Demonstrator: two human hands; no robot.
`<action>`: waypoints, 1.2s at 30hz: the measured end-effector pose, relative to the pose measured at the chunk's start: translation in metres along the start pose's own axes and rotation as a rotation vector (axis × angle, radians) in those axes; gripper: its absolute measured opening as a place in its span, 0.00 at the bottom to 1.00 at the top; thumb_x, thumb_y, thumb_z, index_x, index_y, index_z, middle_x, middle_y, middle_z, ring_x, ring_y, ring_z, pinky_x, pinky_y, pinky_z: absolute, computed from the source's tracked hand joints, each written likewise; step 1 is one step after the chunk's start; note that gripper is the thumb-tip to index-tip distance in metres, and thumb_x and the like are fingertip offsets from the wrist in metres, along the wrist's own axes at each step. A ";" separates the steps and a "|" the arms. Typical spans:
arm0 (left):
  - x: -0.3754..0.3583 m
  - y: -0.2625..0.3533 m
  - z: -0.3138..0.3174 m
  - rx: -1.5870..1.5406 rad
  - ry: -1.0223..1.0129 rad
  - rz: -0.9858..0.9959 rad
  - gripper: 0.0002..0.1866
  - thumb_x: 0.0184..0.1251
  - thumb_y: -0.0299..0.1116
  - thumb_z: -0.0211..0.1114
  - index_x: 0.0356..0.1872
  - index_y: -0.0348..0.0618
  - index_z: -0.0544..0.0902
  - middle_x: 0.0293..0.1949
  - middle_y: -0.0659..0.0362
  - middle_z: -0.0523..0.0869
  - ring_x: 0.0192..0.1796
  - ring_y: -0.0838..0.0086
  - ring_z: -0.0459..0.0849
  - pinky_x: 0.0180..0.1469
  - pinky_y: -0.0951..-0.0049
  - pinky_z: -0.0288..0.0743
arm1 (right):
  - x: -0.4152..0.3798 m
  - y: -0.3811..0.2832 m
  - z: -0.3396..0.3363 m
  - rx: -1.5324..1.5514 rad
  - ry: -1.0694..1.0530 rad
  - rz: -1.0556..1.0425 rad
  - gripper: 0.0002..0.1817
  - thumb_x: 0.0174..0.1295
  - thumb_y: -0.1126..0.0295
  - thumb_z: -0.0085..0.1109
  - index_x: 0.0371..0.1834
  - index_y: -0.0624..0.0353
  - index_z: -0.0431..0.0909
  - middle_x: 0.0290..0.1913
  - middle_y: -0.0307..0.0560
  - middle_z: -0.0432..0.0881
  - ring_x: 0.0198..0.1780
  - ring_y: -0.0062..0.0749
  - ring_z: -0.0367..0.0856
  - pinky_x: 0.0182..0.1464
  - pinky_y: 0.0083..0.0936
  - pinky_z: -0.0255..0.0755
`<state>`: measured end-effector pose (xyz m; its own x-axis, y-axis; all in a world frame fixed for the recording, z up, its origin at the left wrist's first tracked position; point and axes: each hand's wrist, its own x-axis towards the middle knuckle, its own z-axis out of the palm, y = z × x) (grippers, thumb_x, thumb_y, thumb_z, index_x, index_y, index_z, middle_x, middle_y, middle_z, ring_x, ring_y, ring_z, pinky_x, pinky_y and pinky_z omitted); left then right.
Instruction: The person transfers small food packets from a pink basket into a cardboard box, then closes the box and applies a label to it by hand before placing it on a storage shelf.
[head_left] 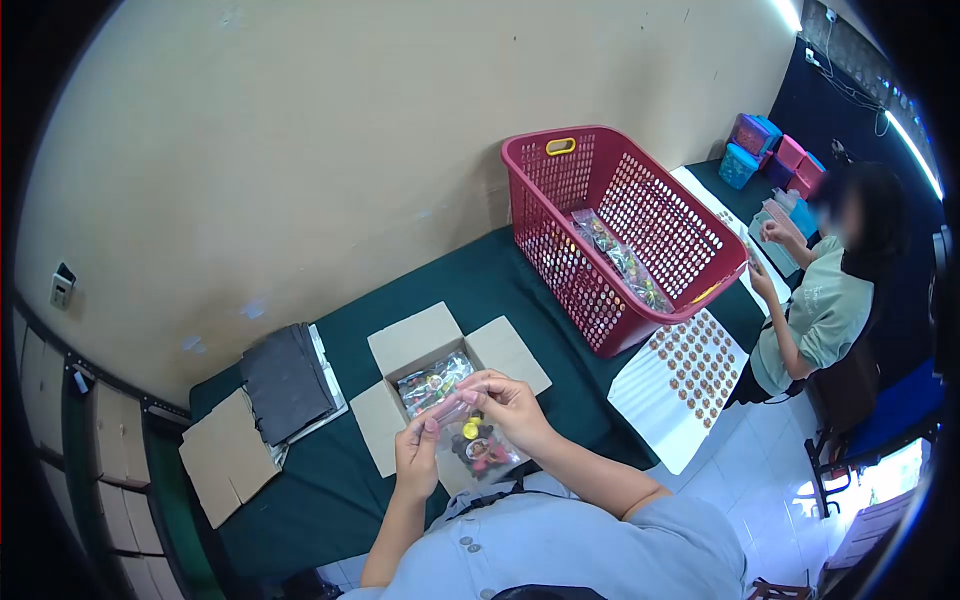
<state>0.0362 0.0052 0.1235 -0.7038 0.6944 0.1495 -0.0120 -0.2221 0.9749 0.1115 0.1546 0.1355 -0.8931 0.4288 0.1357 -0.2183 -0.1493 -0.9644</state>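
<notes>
Both my hands pinch the top edge of a clear plastic bag [487, 452] in front of my body. My left hand [417, 455] grips the bag's left corner, and my right hand [510, 408] holds it farther right. Small colourful pieces, yellow, red and dark, show through the plastic; their kind is too small to tell. Just behind the bag, an open cardboard box [412, 340] has its flaps spread out. Inside it lie other clear packets [437, 382] with colourful contents, partly hidden by my hands.
A large maroon laundry basket [560, 240] holding similar packets [622, 260] stands on the green-covered table [330, 500]. Black folders [287, 385] and flat cardboard [228, 457] lie left. Rows of small brown round pieces cover a white sheet [650, 430]. Another person [825, 300] works at right near plastic containers [738, 165].
</notes>
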 end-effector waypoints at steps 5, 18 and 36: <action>-0.001 0.000 0.000 -0.347 -0.181 -0.150 0.29 0.73 0.43 0.47 0.68 0.35 0.56 0.63 0.49 0.67 0.64 0.66 0.67 0.62 0.68 0.63 | 0.002 0.005 -0.011 0.109 0.087 0.132 0.14 0.67 0.64 0.51 0.40 0.66 0.81 0.42 0.43 0.80 0.45 0.21 0.76 0.52 0.21 0.67; -0.003 -0.039 -0.004 -0.109 -0.081 -0.253 0.25 0.65 0.27 0.59 0.61 0.33 0.62 0.51 0.52 0.75 0.49 0.73 0.78 0.48 0.75 0.74 | -0.019 0.039 -0.010 0.189 -0.066 0.325 0.21 0.63 0.73 0.56 0.59 0.63 0.67 0.47 0.42 0.78 0.46 0.19 0.76 0.37 0.14 0.72; 0.022 -0.060 -0.042 -0.090 0.016 -0.353 0.23 0.57 0.24 0.65 0.55 0.38 0.71 0.44 0.51 0.82 0.46 0.73 0.82 0.45 0.77 0.76 | 0.014 0.063 -0.072 0.191 0.397 0.237 0.10 0.66 0.65 0.53 0.40 0.61 0.75 0.38 0.43 0.80 0.40 0.25 0.79 0.43 0.25 0.76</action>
<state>-0.0087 0.0050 0.0615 -0.6563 0.7284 -0.1967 -0.3180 -0.0306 0.9476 0.1140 0.2154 0.0604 -0.7166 0.6637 -0.2145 -0.1286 -0.4281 -0.8946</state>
